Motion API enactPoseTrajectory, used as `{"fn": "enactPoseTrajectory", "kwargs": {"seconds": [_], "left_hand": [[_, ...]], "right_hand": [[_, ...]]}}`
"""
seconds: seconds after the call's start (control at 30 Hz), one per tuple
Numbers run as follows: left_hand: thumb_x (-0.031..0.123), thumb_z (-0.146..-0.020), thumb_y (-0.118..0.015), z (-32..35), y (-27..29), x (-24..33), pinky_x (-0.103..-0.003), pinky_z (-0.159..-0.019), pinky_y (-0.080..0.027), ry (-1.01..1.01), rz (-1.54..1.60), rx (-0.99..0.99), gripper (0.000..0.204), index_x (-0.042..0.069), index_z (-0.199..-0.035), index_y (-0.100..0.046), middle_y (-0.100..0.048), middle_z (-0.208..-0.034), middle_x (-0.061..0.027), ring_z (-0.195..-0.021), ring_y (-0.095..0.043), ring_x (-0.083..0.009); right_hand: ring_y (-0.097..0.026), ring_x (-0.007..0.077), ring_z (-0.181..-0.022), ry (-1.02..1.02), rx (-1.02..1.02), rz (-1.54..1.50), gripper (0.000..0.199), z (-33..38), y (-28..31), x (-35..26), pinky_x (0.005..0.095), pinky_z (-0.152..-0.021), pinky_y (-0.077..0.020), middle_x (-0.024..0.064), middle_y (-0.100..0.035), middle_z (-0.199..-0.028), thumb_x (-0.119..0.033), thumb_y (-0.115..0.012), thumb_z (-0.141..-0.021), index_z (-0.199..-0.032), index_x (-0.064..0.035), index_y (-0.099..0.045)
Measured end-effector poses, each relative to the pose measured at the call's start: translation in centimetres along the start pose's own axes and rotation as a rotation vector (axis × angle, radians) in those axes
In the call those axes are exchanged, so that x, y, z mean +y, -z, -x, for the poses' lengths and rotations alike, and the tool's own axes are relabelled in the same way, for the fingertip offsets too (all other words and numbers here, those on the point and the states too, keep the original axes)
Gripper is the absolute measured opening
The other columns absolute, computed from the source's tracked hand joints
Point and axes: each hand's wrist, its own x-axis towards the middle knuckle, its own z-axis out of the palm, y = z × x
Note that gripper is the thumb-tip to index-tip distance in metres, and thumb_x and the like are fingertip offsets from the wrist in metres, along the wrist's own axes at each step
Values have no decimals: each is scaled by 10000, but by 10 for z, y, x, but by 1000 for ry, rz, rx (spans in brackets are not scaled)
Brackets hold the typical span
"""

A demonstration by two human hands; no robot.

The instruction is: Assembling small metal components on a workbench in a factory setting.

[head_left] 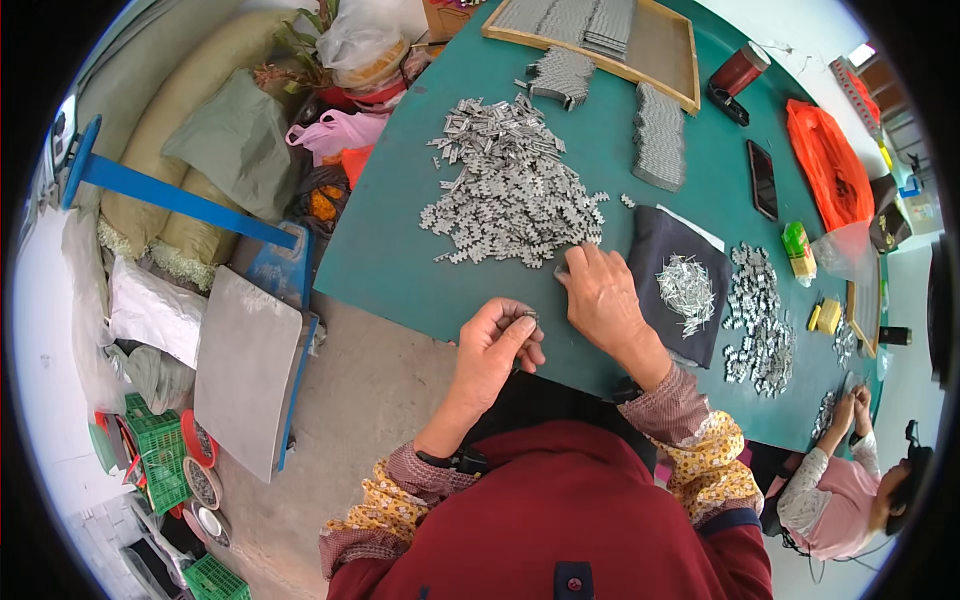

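Observation:
My left hand (497, 348) is closed near the table's front edge, thumb pressed against curled fingers. A bit of a small grey metal piece (532, 317) shows at its fingertips. To its right, my right hand (607, 302) reaches over the table with fingers pinched together; what they hold, if anything, is too small and hidden to make out. Just beyond it lies a large heap of small, notched grey metal pieces (515, 190). Beside my right wrist, a pile of thin silvery pins (687, 292) rests on a dark folded cloth (645, 240).
Stacked metal strips (658, 140) and a wooden tray (690, 75) stand at the back of the green table (390, 240). A phone (762, 180), a red bag (830, 165) and another metal heap (760, 320) are right. A co-worker (845, 490) sits lower right. A platform scale (245, 370) stands left.

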Motion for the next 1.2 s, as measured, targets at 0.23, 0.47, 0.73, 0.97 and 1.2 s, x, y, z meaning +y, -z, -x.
{"fn": "enactPoseTrajectory", "kwargs": {"seconds": [0.23, 0.47, 0.73, 0.97, 1.2], "left_hand": [[98, -976, -584, -3, -1, 0, -283, -544, -523, 8, 35, 34, 109, -6, -1006, -573, -655, -861, -104, -650, -646, -171], [73, -962, -598, -2, -3, 2, -293, -562, -545, -7, 56, 49, 99, -11, -1005, -570, -655, -861, -108, -662, -656, -178], [50, -963, -586, -1, -3, 0, -292, -563, -551, 20, -17, 54, 85, -21, -1006, -565, -665, -869, -123, -663, -658, -180], [10, -972, -553, 0, -12, 0, -263, -544, -535, 21, -46, 93, 108, -41, -1064, -580, -669, -866, -122, -635, -646, -157], [19, -989, -534, 1, -13, 0, -250, -534, -508, -27, -292, 42, 85, -29, -1055, -557, -673, -872, -105, -637, -638, -138]], "right_hand": [[-554, 292, -727, 177, -44, -112, 74, 20, 21, 1, 390, -673, -423, 105, -520, -793, 0, -607, -828, -873, -34, -560], [-561, 294, -697, -143, 110, -157, 108, 38, 13, -16, 399, -645, -430, 114, -537, -817, -72, -670, -829, -855, -35, -571], [-594, 366, -754, -215, 52, -214, 198, 27, -5, -32, 445, -670, -459, 166, -580, -826, -105, -698, -828, -908, -14, -541], [-627, 403, -801, -331, -51, -684, 164, 38, 16, -38, 433, -690, -499, 224, -616, -887, 24, -623, -857, -995, 27, -534], [-628, 395, -801, -337, -2, -747, 140, 45, 12, -40, 423, -696, -502, 211, -618, -890, 31, -607, -877, -998, 23, -538]]}}
